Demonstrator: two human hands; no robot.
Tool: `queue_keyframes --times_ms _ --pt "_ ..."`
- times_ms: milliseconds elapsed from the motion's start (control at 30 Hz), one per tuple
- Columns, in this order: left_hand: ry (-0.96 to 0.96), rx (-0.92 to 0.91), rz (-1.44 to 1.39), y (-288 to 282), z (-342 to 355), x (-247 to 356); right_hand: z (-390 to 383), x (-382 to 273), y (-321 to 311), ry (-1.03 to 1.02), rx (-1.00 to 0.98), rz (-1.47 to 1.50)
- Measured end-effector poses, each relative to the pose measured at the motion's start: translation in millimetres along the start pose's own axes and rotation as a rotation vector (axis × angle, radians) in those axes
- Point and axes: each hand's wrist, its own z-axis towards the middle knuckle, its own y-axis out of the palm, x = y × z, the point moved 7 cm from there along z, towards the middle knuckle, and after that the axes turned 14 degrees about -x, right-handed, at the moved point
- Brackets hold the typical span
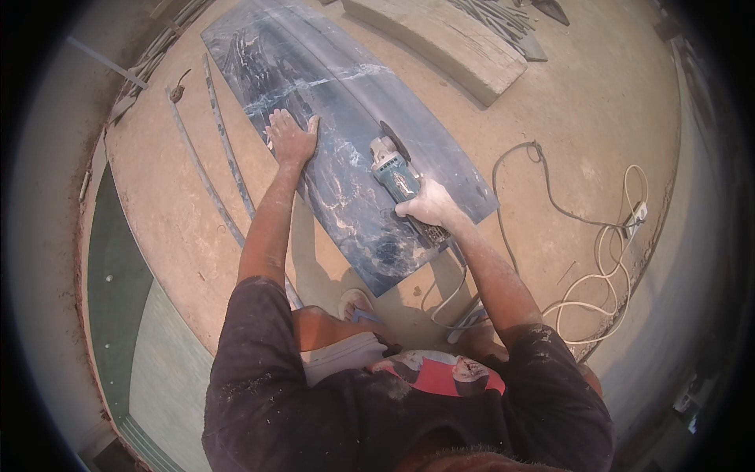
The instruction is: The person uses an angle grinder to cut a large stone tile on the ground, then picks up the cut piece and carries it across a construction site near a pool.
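Head view: one dark, white-veined stone slab (370,102) on the floor, with two bare hands and one angle grinder (395,175) over its near half. Left hand (292,141) flat at the slab's left edge, fingers extended and slightly parted, grasping nothing. Right hand (429,203), whitened with dust, wrapped around the grinder's body above the slab's near right part. One disc (395,140) on the grinder, seen nearly edge-on.

Left of the slab, two slim rods (189,149). Beyond its right edge, one thick pale block (440,47) and, farther off, a bundle of thin bars (495,20), too tangled for a count. Well to the right of the slab, one white power strip (635,220), one dark cable (550,203) and loops of pale cable (602,272). Just nearer than the slab, two feet in sandals, one (358,303) fairly plain, the other partly covered.

Hidden: most right-hand fingertips, beneath the grinder. Cut off: the slab's far end, at the upper border. Hard to make out: contact between disc and slab, impossible to tell from this angle.
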Motion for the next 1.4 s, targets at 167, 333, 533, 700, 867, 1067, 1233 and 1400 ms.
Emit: queue_keyframes --times_ms 167,333,533,700,867,1067,1233,1400 --pt "-0.003 0.004 0.008 0 0 -1 -3 0 0 0.013 -0.003 -0.004" --pt "-0.003 -0.002 0.006 0 -1 1 -2 3 2 0.004 -0.009 0.001" --pt "-0.003 0.008 0.022 1 1 -2 -1 7 4 0.005 -0.02 -0.004" --pt "0.002 0.007 0.015 2 2 0 0 12 4 0.0 -0.015 -0.001" --pt "0.0 -0.002 0.011 2 1 -1 -2 12 5 0.012 -0.003 -0.006" --pt "-0.002 -0.008 0.01 2 2 -1 -3 14 5 0.017 -0.017 -0.011" --pt "-0.001 -0.004 0.02 3 2 -2 -3 15 6 0.006 -0.027 0.001" --pt "0.0 0.003 0.017 2 1 -2 -7 15 6 0.012 -0.015 0.002"
